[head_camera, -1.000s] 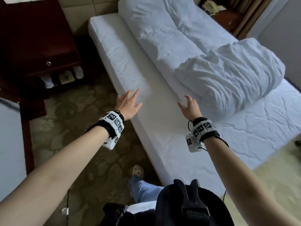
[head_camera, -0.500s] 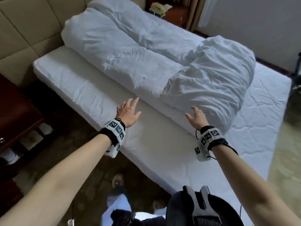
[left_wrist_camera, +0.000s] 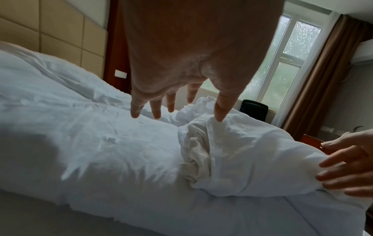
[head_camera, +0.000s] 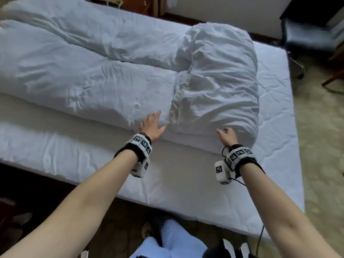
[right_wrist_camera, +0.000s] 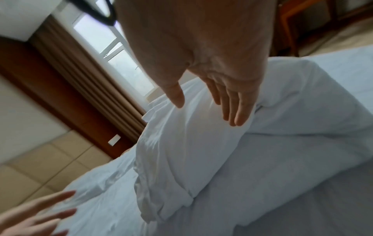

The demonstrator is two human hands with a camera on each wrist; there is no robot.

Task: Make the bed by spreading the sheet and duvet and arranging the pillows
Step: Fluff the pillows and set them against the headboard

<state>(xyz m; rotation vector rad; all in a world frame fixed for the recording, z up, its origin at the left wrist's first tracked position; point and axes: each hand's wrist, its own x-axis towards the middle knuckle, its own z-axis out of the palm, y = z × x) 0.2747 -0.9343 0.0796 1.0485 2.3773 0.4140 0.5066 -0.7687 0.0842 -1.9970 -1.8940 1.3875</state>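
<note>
Left hand: the left hand (head_camera: 151,125) reached with fingers straight and spread, holding nothing, just over the duvet's near edge.
Right hand: the right hand (head_camera: 227,135) was flat and relaxed, empty, beside the bunched end.
Duvet: one white duvet (head_camera: 89,71) lay along the bed, its end folded back into a heap (head_camera: 219,81) at 1 o'clock from the hands.
Surface: a white sheet (head_camera: 186,175) covered the mattress.
Room: padded headboard (left_wrist_camera: 50,32) at 10 o'clock, one window (left_wrist_camera: 286,60) with brown curtains (left_wrist_camera: 322,79) at 12, patterned carpet (head_camera: 320,146) at 3.
</note>
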